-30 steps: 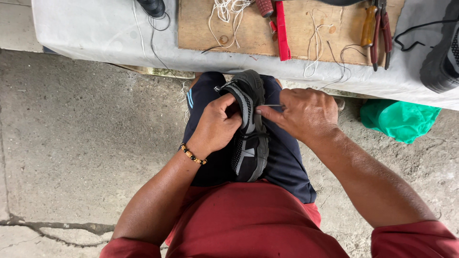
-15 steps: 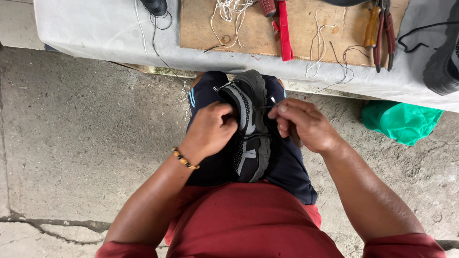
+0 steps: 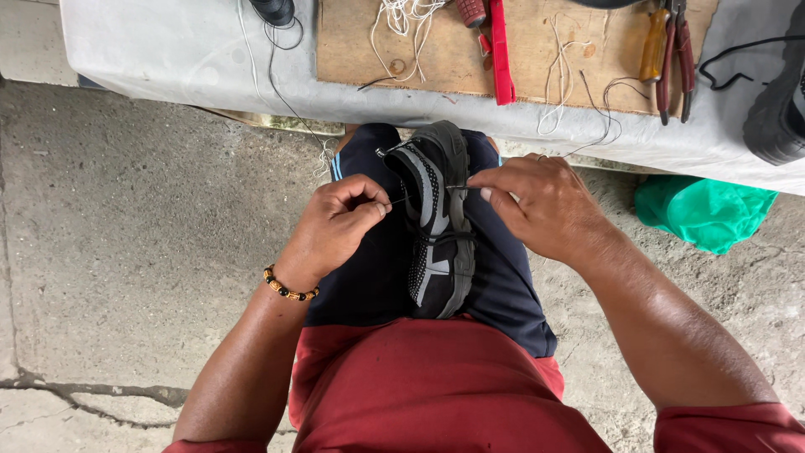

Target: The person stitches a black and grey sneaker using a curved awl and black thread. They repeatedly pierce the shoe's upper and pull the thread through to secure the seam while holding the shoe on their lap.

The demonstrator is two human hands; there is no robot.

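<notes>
**Shoe between the knees, thread drawn across it**

Black and grey shoe (image 3: 438, 220) lies on the person's lap, clamped between the thighs, long axis running away from the body, toe end toward the table edge (image 3: 193, 80). Left hand (image 3: 335, 222) sits just left of the shoe, fingers curled tight, pinching a thin thread (image 3: 396, 200). Right hand (image 3: 545, 205) sits just right, fingertips pinched at the shoe's upper side. The thread runs crosswise to the shoe's length. Both hands equally near, one on each flank. Whether a needle is held, cannot tell.
</notes>
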